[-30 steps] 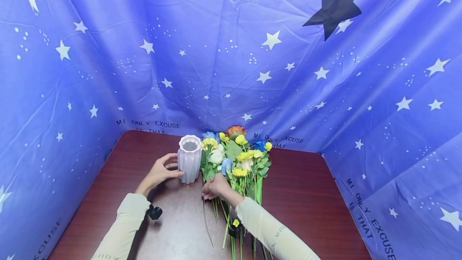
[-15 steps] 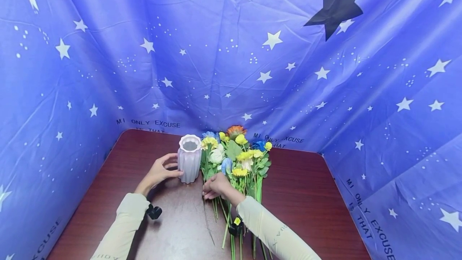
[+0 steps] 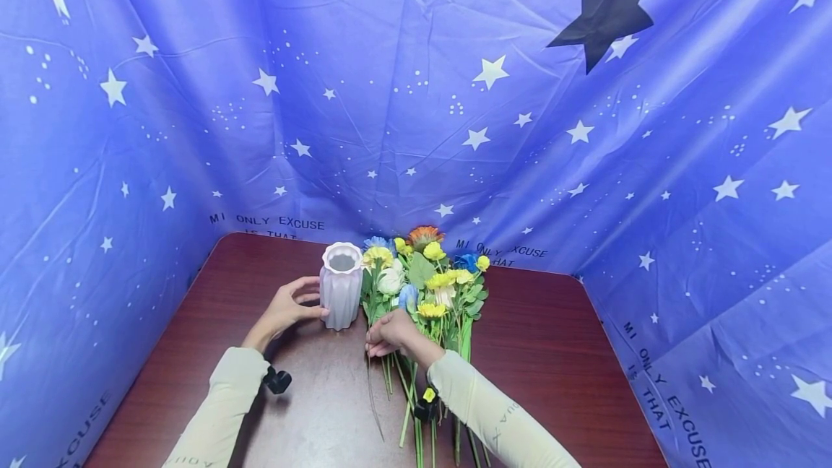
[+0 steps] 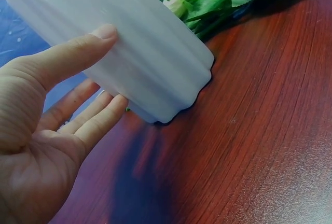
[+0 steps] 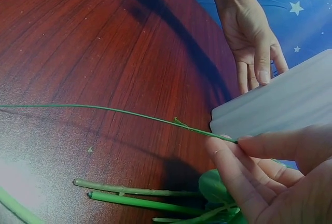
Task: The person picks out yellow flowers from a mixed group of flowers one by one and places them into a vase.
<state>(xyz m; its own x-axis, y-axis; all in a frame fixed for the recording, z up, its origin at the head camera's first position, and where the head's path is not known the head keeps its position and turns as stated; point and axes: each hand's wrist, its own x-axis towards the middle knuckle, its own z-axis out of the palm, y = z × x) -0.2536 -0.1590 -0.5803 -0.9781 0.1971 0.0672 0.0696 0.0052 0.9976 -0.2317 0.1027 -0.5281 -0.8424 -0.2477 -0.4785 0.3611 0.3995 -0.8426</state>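
A pale lilac, fluted vase (image 3: 341,295) with a scalloped rim stands upright on the table. My left hand (image 3: 286,315) holds it from the left, thumb (image 4: 106,32) on the near face and fingers at the side. Just right of the vase, my right hand (image 3: 393,334) pinches a thin green stem (image 5: 124,111) between thumb and fingertips. The stem's free end trails toward the near side of the table. Under and beyond that hand lies a bunch of artificial flowers (image 3: 419,273) with yellow, blue, white and orange blooms. Part of the bunch is hidden by the right hand and forearm.
The dark red wooden table (image 3: 539,374) is enclosed by a blue star-printed cloth (image 3: 403,92) behind and on both sides. Cut flower stems (image 5: 150,203) point toward the near edge, beneath the right forearm. Black wrist devices (image 3: 278,382) sit at both cuffs.
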